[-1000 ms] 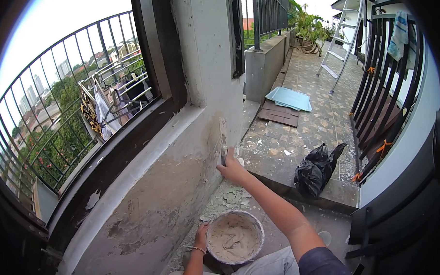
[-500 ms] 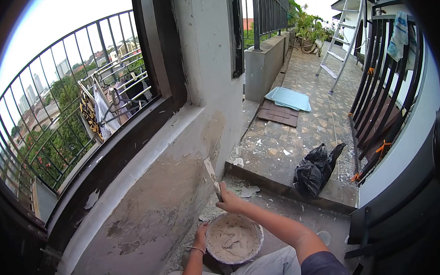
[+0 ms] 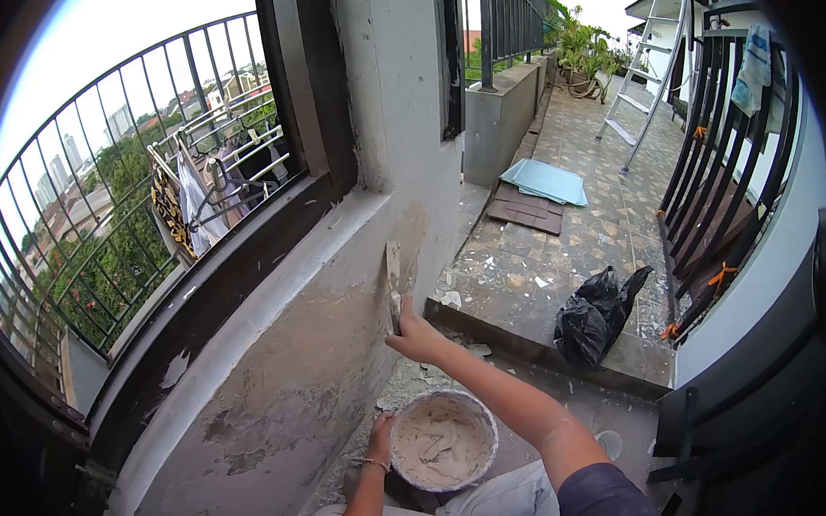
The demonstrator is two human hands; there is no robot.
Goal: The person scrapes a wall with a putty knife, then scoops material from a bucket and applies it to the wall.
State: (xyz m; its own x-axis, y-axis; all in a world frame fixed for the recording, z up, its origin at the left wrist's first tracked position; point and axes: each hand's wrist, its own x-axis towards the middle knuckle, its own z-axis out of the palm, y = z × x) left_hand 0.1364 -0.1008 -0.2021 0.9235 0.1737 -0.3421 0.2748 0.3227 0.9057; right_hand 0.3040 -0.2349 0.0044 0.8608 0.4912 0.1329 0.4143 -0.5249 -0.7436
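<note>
My right hand (image 3: 413,335) is closed round the handle of a putty knife (image 3: 393,274), whose blade points up along the wall (image 3: 292,336) near its corner. The wall is patchy, with bare, peeling areas low down. Below, my left hand (image 3: 380,439) grips the left rim of a round bucket (image 3: 444,440) of beige paste beside my legs. The paste surface is stirred and uneven.
A black plastic bag (image 3: 596,319) lies on the tiled step, beyond it blue sheets (image 3: 545,182) on brown tiles (image 3: 524,211). A ladder (image 3: 639,93) stands farther back. Black railings (image 3: 721,169) line the right; a window frame (image 3: 221,297) is at left.
My right hand has moved up and slightly left with the putty knife, which now stands more upright along the wall. My left hand stays on the bucket.
</note>
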